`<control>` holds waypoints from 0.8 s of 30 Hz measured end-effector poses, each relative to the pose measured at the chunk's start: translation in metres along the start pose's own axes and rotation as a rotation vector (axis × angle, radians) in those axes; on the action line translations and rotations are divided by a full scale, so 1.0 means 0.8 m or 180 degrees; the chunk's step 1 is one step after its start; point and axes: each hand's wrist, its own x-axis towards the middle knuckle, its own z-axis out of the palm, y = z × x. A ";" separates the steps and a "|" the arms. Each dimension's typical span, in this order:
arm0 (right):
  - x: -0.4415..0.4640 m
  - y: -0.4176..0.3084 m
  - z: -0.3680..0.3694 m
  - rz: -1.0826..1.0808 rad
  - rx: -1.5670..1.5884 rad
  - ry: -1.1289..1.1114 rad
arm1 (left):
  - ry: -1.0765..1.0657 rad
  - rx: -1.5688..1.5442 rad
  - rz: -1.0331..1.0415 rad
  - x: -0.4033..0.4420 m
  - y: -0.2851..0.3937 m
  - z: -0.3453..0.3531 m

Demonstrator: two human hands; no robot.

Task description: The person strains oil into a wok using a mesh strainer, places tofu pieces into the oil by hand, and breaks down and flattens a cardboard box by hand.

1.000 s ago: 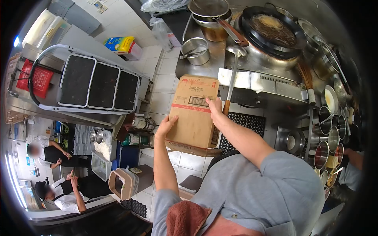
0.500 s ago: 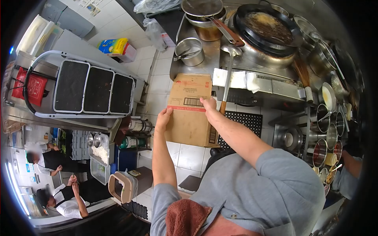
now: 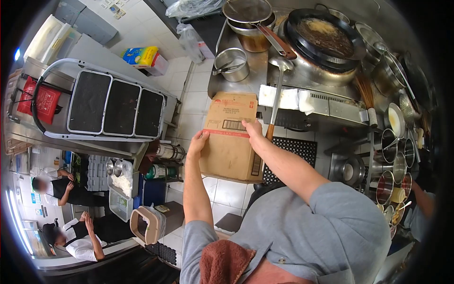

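Both edges of the carton (image 3: 227, 158) are clasped: left grip (image 3: 196, 143) at nine o'clock, right grip (image 3: 253, 132) at three. This likely balances it.

Fingers (image 3: 204, 136) holding cardboard box (image 3: 228, 144), wok (image 3: 294, 27) beyond

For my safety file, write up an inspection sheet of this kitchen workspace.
Surface: steel counter bearing a saucepan with a utensil in it.
Job's things: cardboard carton, printed side facing the camera; contents hidden.
Clutter: white cloth at the counter's front edge, ladle lying over it.
Hands: left hand grips the carton's left edge; right hand its right side.
Cables: nothing seen that is plainly a cable.
Surroundings: wok holding dark liquid; stepladder; two co-workers in black aprons.
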 end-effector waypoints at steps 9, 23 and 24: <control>-0.048 -0.057 -0.038 0.0739 0.0648 -0.2383 | -0.0464 -0.0884 0.0330 -0.087 0.050 -0.024; -0.049 -0.054 -0.036 -0.1060 -0.0892 -0.1246 | -0.0311 -0.0800 0.0418 -0.099 0.069 -0.017; -0.048 -0.052 -0.045 -0.0863 -0.0856 -0.1135 | -0.0373 -0.0720 0.0615 -0.100 0.072 -0.019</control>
